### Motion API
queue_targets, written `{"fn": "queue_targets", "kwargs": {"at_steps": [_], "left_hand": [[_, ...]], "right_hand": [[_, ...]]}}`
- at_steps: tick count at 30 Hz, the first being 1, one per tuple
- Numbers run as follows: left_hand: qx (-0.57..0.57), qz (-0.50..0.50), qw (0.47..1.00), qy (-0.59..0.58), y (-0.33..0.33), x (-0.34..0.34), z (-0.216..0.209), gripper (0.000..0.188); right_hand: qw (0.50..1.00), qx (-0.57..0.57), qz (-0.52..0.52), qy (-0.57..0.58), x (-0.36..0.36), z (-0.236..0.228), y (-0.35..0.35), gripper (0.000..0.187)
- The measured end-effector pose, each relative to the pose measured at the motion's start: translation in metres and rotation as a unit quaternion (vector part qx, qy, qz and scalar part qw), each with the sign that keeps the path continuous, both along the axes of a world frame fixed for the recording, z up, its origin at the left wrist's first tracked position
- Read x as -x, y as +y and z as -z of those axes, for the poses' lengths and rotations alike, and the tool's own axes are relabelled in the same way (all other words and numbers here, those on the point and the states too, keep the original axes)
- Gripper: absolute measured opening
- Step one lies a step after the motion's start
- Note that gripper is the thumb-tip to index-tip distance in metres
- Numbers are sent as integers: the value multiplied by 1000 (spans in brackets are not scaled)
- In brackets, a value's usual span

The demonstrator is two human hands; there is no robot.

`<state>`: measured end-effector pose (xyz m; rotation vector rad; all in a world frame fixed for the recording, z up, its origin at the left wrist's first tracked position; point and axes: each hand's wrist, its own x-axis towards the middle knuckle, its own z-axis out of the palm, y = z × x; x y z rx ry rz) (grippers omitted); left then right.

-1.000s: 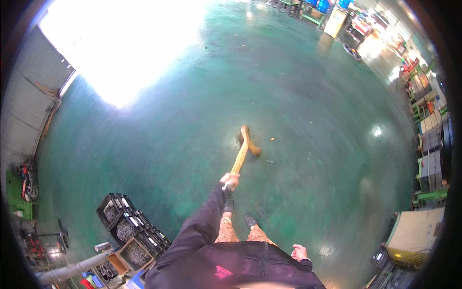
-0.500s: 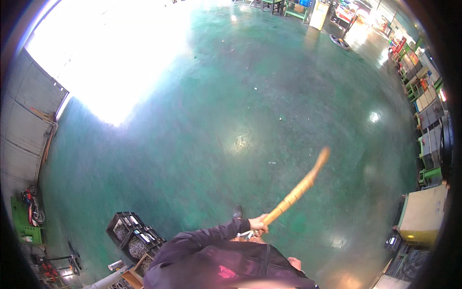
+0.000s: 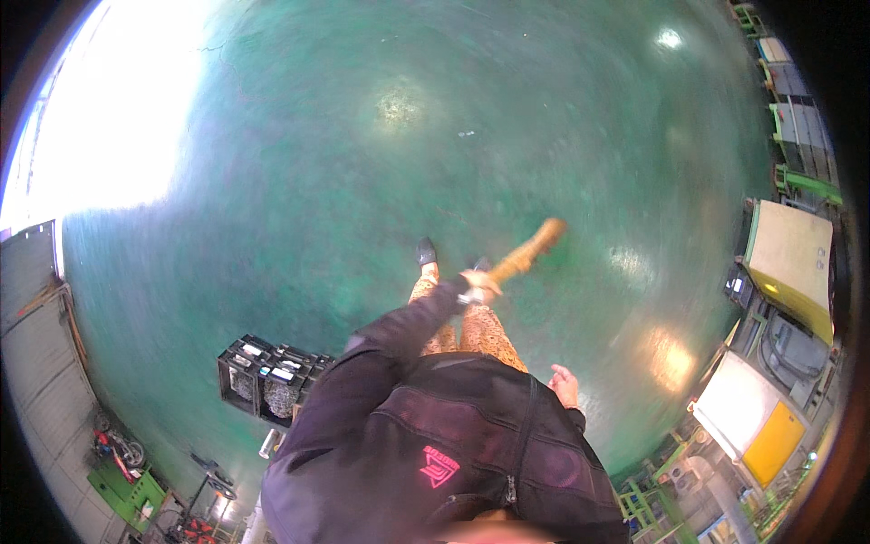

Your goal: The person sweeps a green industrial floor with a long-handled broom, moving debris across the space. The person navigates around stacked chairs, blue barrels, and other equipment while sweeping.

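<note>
My left hand [image 3: 483, 283] has the grip closed around the near end of a yellow-brown stick [image 3: 526, 254], held ahead of my body and slanting away to my right, over the green floor [image 3: 317, 181]. The stick is blurred, so I cannot certify whether its far end is bare or carries bristles, nor whether it touches the floor. My right hand [image 3: 564, 387] hangs by my right side, well apart from the stick; no object shows in it, but the fingers are too small to tell whether that grip is released or clenched. Finding on progress: the stick is taken up and under one-handed control; putting it down is outstanding, and I see no second thing that it has been joined to or laid against. A few pale flecks [image 3: 466, 134] lie on the floor ahead, clear of the stick. The black crates [image 3: 258, 399] to my left hold grey pieces [image 3: 281, 397] and stand well apart from both hands. My judgement: work under way, not closed out; the pictures do not support an exact proportion completed.
</note>
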<state>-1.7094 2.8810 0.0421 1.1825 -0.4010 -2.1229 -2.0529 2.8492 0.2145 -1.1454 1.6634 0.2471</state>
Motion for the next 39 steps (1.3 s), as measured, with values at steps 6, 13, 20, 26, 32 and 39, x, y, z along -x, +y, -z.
{"fn": "queue_targets", "kwargs": {"at_steps": [6,13,20,26,32,39], "left_hand": [[-177,-296,939,5,104,-199,-49,33],[-130,-388,849,-334,46,-253,-77,28],[-21,-265,913,-311,61,-140,-195,58],[201,-26,968,-146,-4,-38,-211,60],[252,70,873,-411,-60,-81,-189,55],[79,159,714,-677,67,-209,-108,44]], "right_hand": [[995,-77,33,47,29,27,33,31],[971,112,39,-209,-108,-3,-36,41],[880,-291,146,-347,-300,-79,-30,90],[842,-209,267,-419,-259,-35,-41,32],[806,-4,498,-319,-113,34,-128,15],[773,-89,583,-234,9,124,-272,29]]}}
